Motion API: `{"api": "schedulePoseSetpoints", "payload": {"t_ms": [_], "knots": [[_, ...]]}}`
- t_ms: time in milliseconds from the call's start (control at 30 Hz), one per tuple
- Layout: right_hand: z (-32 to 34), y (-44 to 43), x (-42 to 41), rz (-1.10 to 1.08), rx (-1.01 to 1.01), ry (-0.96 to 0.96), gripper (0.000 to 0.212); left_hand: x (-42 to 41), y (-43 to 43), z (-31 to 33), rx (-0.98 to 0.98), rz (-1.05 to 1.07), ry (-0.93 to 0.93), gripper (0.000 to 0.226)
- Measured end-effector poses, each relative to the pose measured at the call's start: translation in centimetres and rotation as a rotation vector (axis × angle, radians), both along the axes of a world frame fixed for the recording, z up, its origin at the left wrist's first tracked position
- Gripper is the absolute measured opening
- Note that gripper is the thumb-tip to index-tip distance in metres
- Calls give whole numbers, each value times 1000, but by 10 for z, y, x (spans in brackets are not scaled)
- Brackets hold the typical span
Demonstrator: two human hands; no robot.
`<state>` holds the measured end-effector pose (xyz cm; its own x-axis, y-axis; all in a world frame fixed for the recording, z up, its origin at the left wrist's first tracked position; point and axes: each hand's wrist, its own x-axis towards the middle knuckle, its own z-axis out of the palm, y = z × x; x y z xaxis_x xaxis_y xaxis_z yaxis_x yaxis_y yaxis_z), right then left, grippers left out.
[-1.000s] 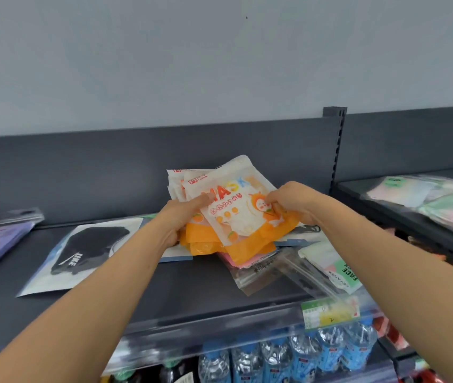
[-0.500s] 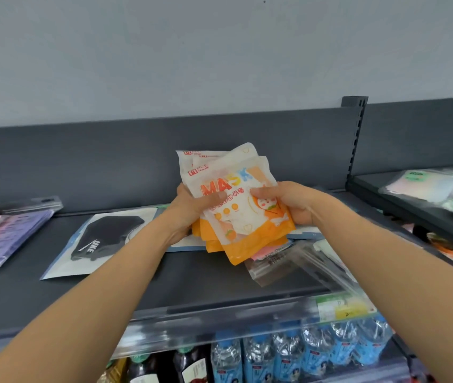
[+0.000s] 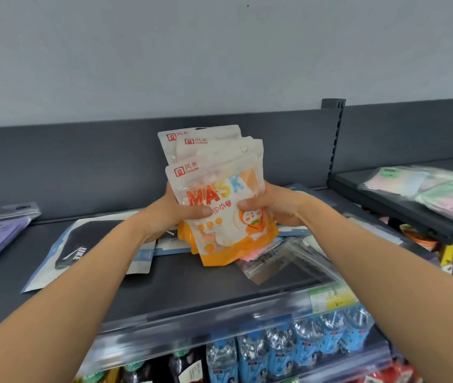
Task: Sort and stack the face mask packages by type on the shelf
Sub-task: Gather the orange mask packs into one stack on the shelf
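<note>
My left hand (image 3: 164, 217) and right hand (image 3: 273, 207) pinch the orange mask packages (image 3: 221, 189) from both sides, thumbs pressed across the front. I hold them upright at the frame's centre, above the shelf (image 3: 192, 283). The glossy packs sit fanned and uneven, so I judge one could slither out if my squeeze slackens. They have white tops, orange bottoms, a cartoon figure and colourful MASK lettering.

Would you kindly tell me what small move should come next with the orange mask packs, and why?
Probably tap the orange mask packs on the shelf to square them: their tops sit fanned and uneven, while the left hand and right hand grip them upright.
</note>
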<state>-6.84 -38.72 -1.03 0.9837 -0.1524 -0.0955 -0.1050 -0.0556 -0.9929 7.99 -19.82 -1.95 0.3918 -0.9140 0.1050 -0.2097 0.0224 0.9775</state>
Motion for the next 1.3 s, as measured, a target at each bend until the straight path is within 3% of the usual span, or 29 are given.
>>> {"api": "schedulePoseSetpoints", "payload": {"t_ms": [100, 267, 333, 467, 600, 667, 767, 867, 933, 1033, 1167, 1300], "knots": [[2, 5, 0, 4, 18, 26, 34, -3, 3, 0, 19, -43, 17, 80], [2, 13, 5, -62, 120, -97, 53, 0, 5, 4, -154, 185, -5, 84], [3, 19, 10, -82, 116, -161, 61, 1, 11, 11, -209, 250, -2, 71], [-4, 27, 17, -48, -16, -199, 73, 3, 25, 13, -183, 131, -79, 50], [-13, 34, 18, 22, -8, -156, 76, 10, 35, -7, 17, -48, -39, 79], [-11, 37, 20, 39, 11, -157, 72, 14, 37, -10, -1, -39, 11, 89], [-11, 39, 25, 4, 24, -176, 88, 12, 37, -9, -138, -15, 114, 81], [-14, 45, 28, -22, -56, -201, 80, 9, 35, -13, -243, 147, 95, 63], [-14, 46, 29, -22, -98, -189, 70, 11, 34, -21, -251, 239, 126, 78], [-11, 41, 29, -7, -5, -161, 62, 6, 32, -23, -216, 206, 163, 93], [-4, 40, 32, -57, 47, -242, 57, -6, 28, -5, -256, 141, 63, 58], [24, 52, 42, -49, 23, -358, 35, -15, 40, 21, -307, 255, 4, 48]]}}
